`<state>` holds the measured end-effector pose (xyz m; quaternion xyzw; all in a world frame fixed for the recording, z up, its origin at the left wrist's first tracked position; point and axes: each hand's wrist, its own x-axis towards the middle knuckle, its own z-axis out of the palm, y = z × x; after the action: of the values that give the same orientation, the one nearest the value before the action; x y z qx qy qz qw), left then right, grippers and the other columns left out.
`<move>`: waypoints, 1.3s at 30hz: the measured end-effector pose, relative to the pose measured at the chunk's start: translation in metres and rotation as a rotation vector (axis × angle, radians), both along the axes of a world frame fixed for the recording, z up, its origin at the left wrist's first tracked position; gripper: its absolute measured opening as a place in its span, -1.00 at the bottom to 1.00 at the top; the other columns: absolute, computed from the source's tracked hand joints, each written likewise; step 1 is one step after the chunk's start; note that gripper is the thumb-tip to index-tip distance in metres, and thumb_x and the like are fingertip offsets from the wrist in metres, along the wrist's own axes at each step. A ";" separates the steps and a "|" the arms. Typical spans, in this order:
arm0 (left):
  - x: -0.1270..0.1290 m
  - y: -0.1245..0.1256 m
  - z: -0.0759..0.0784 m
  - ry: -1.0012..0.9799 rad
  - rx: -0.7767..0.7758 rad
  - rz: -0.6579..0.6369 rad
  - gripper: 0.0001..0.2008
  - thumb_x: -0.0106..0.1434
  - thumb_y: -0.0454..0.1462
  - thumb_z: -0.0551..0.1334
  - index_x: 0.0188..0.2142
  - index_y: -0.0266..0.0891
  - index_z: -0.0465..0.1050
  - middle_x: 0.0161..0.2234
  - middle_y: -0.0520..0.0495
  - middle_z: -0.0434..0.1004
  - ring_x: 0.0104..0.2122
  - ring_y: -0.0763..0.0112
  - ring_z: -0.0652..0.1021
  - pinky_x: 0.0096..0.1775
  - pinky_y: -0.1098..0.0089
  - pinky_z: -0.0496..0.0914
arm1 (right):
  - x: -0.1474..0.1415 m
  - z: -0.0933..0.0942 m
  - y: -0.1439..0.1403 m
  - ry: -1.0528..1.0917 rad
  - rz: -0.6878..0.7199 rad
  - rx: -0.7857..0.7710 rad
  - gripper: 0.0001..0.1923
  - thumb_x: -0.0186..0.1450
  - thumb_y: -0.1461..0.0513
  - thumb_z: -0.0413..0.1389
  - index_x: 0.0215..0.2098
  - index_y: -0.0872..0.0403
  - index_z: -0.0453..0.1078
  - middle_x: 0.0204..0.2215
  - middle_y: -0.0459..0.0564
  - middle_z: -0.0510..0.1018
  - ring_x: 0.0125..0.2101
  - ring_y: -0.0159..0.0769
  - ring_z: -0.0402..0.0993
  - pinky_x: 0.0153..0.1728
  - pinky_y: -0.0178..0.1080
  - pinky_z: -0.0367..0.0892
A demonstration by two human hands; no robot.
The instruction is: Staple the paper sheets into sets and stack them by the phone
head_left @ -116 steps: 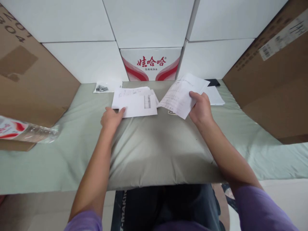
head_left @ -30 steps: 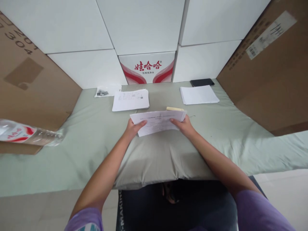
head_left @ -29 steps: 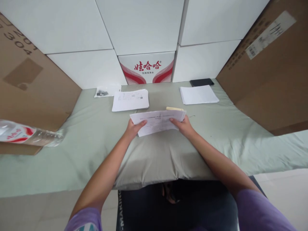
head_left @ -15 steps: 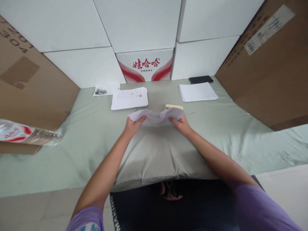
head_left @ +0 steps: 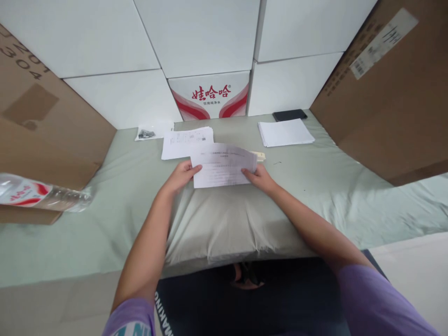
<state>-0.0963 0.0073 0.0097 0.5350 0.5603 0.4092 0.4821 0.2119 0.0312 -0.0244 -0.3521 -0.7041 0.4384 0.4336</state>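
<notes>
Bright, even, soft light; faint shadow under the printed sheet (head_left: 224,165); wide-angle bending at edges; bottle (head_left: 42,196) left of it blurred

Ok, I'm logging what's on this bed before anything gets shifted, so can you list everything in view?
printed sheet: one, white, held over the pillow by both hands
paper stack: one, printed white, behind the left hand
blank paper stack: one, white, far right of the bed
phone: one, black, behind the blank stack
small bag: one, clear with dark bits, far left
cream block: one, mostly hidden behind the sheet
water bottle: one, clear with red label, left edge
pillow: one, grey-green
cardboard boxes: brown, both sides
left hand: gripping the sheet
right hand: gripping the sheet
</notes>
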 end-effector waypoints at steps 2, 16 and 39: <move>-0.009 -0.003 0.010 0.034 -0.072 0.060 -0.45 -0.02 0.01 0.46 -0.13 -0.32 0.59 -0.26 -0.18 0.69 -0.26 0.18 0.63 -0.30 0.34 0.50 | 0.006 0.006 0.005 0.057 -0.082 0.025 -0.37 0.29 -0.23 0.15 0.07 0.03 0.49 -0.12 0.14 0.65 -0.19 -0.08 0.62 -0.10 -0.01 0.54; 0.009 -0.005 0.017 0.188 -0.281 0.273 -0.81 0.05 -0.26 0.28 -0.30 -0.28 0.50 -0.66 0.10 0.25 -0.71 0.54 0.18 -0.64 0.49 -0.01 | 0.057 -0.004 0.058 0.036 -0.545 0.241 -0.36 0.39 -0.21 -0.03 0.24 -0.02 0.30 0.04 0.20 0.57 -0.11 -0.12 0.57 -0.06 0.00 0.49; 0.004 -0.008 0.020 0.242 -0.235 0.257 -0.70 0.06 -0.18 0.31 -0.21 -0.28 0.56 -0.57 0.00 0.44 -0.61 0.41 0.38 -0.62 0.47 0.12 | 0.047 -0.009 0.059 -0.373 -0.176 0.340 -0.57 0.45 0.00 -0.05 0.06 0.02 0.50 0.01 0.14 0.59 0.04 -0.03 0.42 0.16 0.06 0.25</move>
<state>-0.0925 -0.0004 0.0297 0.4445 0.7216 0.3319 0.4142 0.2588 0.0906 -0.0334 -0.4089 -0.8019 0.2020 0.3859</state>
